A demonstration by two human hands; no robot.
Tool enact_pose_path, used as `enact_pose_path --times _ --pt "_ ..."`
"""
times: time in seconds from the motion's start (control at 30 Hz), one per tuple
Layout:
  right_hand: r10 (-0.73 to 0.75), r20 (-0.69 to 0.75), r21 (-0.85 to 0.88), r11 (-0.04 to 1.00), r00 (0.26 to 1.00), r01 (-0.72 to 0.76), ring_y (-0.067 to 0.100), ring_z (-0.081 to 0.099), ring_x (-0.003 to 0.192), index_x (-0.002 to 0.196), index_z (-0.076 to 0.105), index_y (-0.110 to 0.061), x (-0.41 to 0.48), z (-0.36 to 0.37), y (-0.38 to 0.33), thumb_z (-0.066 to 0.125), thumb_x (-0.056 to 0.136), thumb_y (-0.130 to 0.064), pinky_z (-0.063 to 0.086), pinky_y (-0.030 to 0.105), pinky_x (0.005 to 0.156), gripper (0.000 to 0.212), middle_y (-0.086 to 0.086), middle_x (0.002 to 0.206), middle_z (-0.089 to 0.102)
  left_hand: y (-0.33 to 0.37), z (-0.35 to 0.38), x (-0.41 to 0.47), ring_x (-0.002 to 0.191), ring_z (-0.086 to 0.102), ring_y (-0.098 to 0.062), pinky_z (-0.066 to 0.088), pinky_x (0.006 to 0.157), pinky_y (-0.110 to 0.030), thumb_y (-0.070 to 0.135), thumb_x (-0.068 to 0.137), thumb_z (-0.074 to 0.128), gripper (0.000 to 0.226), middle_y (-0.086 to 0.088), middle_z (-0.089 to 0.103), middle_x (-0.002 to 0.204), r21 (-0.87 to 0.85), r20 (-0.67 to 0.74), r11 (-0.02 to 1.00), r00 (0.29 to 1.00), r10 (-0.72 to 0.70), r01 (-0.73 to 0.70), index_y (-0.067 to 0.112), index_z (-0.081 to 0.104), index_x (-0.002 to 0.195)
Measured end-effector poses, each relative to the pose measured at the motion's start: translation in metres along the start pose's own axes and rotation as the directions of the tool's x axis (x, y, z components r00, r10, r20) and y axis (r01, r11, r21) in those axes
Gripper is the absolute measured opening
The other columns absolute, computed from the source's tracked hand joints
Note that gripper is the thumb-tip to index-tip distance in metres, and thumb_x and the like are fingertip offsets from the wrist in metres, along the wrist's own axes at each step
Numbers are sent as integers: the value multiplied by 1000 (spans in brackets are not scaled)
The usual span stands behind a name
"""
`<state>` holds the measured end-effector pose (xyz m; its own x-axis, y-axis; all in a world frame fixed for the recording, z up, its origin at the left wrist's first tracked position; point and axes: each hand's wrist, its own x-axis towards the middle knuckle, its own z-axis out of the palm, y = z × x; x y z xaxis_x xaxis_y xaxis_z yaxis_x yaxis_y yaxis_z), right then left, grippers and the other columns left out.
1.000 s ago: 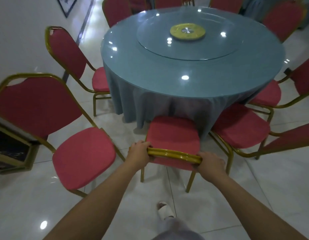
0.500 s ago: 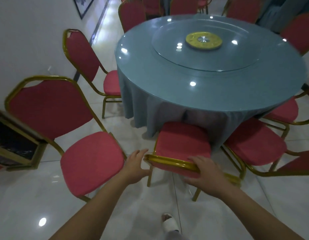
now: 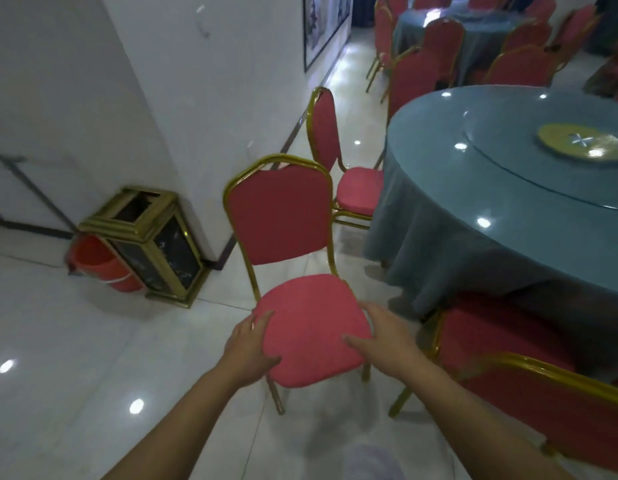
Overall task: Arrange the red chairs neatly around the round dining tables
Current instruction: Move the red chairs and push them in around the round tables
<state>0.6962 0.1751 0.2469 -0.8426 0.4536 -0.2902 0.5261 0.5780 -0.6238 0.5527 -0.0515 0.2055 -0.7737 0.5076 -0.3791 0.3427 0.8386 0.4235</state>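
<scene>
Hands meet the nearest red chair (image 3: 302,322) at its seat. The left hand (image 3: 249,345) clasps the front left corner of the cushion, with its thumb up on the fabric. The right hand (image 3: 387,336) lies against the right edge, thumb across the cushion and fingers stretched along the side; I cannot tell whether it truly grips. This gold-framed chair stands on the glossy white floor (image 3: 75,358), with its seat front toward the person and its back toward the corner of the white wall (image 3: 162,98). It is left of the round table (image 3: 491,209) and apart from the table's grey-blue cloth. A second chair (image 3: 322,131) stands just beyond it, its seat close to the cloth. At lower right, a third chair (image 3: 560,424) has its seat pushed beneath the cloth. A glass turntable (image 3: 529,171) on the table carries a yellow disc (image 3: 577,142). A gold-trimmed waste bin (image 3: 151,237) stands by the wall corner with an orange bucket (image 3: 96,259) touching its left side. A framed picture (image 3: 323,26) hangs farther along the wall, and a farther table (image 3: 474,32) ringed with red chairs stands near the top.
</scene>
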Motion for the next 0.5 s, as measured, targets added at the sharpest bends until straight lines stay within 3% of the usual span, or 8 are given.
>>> enact_pose_path --times 0.1,0.27,0.37,0.4,0.5 --pt "49 40 168 984 998 -55 22 46 131 150 34 -29 30 36 -46 75 79 -50 46 48 105 84 0 149 41 -53 -39 -1 147 18 -24 26 118 -43 43 84 71 91 -2 18 161 -45 -37 998 999 -33 32 38 13 154" --pt "61 30 238 969 998 -67 20 49 126 147 36 -30 101 72 -106 76 79 -49 51 37 92 81 -1 150 40 -110 -98 35 146 18 -22 26 117 -41 38 87 69 85 1 21 161 -99 -67 995 997 -31 24 37 17 154" --pt "78 -6 273 959 997 -74 9 54 108 147 35 -33 156 88 -141 75 79 -51 51 22 70 81 0 150 41 -132 -129 76 146 18 -22 25 118 -41 35 87 69 84 1 21 160 -125 -74 992 997 -1 -9 35 18 154" --pt "94 2 309 947 996 -90 12 53 112 149 31 -33 177 94 -153 76 78 -51 50 23 72 86 -1 153 39 -137 -139 92 146 18 -22 25 118 -41 34 87 69 84 1 21 160 -133 -73 991 997 10 -20 35 18 154" --pt "132 49 570 810 990 -136 24 36 140 156 14 -33 248 103 -190 80 76 -46 40 45 105 104 -1 158 30 -151 -173 147 146 19 -20 26 118 -40 33 89 68 83 2 22 159 -115 -73 993 997 34 -42 34 17 154"
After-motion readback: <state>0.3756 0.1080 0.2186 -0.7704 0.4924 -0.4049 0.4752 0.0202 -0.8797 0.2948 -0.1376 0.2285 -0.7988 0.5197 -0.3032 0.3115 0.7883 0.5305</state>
